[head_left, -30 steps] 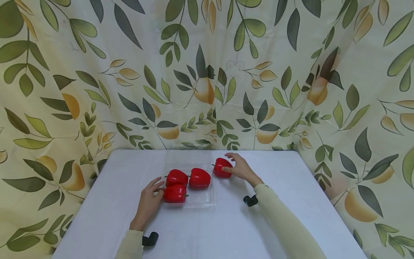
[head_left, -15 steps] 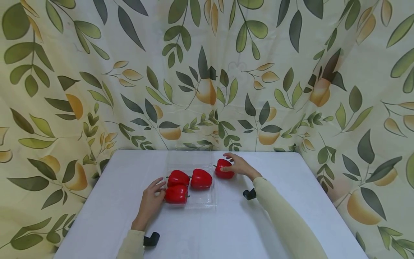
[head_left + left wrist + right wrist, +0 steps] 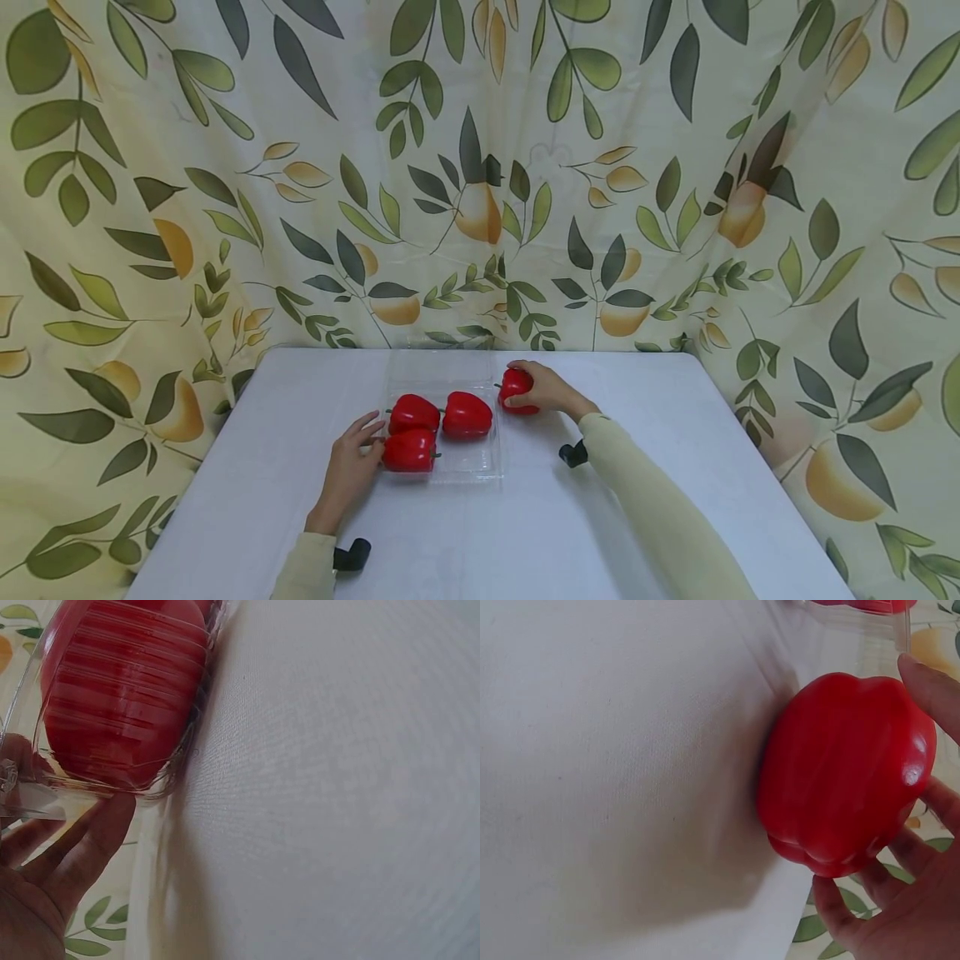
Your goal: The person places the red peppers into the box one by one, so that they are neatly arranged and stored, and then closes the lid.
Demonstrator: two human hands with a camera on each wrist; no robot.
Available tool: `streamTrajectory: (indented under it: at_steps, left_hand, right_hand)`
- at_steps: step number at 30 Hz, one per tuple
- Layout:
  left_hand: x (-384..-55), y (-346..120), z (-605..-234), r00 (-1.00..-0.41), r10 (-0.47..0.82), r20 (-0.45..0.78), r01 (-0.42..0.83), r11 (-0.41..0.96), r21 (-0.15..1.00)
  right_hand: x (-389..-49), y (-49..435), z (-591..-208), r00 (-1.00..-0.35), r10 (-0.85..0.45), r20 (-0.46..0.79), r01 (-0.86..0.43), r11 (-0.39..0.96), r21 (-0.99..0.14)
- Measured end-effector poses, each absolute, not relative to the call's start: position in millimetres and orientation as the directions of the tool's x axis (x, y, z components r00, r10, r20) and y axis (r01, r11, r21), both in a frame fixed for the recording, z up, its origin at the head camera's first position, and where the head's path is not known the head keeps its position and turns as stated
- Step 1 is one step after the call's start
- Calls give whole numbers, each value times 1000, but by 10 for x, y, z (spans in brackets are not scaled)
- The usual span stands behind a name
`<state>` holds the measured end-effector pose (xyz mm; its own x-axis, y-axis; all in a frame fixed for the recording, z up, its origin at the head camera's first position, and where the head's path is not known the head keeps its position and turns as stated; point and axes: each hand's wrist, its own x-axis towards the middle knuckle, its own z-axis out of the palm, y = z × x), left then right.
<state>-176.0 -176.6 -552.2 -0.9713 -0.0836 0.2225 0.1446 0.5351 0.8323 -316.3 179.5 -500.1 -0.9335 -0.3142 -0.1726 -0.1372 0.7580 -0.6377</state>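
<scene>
A clear plastic clamshell container [image 3: 468, 463] lies with its lid folded back and three red bell peppers in it: one at the back left [image 3: 413, 413], one at the right [image 3: 467, 415], one at the front left [image 3: 408, 451]. At its left edge, my left hand [image 3: 351, 467] holds the rim; in the left wrist view the fingertips meet the wall below it. My right hand [image 3: 551, 389] grips a fourth red bell pepper [image 3: 844, 765] just right of the container, thumb on one side and fingers on the other. Its stem points left.
A white-covered table [image 3: 480, 542] lies under everything. Behind it hangs a leaf-and-fruit patterned curtain [image 3: 480, 167]. The clear lid [image 3: 438, 365] lies toward the table's back edge. A black wrist device [image 3: 351, 554] sticks out by the left sleeve, another [image 3: 573, 454] by the right.
My right hand has moved slightly left and its fingers have come down round the bell pepper beside the container. The left hand and the other peppers stay in place.
</scene>
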Motion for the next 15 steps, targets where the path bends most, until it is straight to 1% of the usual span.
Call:
streamTrajectory:
  at_steps: [15]
  left_hand:
    - [-1768, -1771, -5544, -967, -86, 240, 160, 528, 834]
  right_hand:
    - [-3146, 1835, -5095, -954, -266, -138, -117, 755, -645]
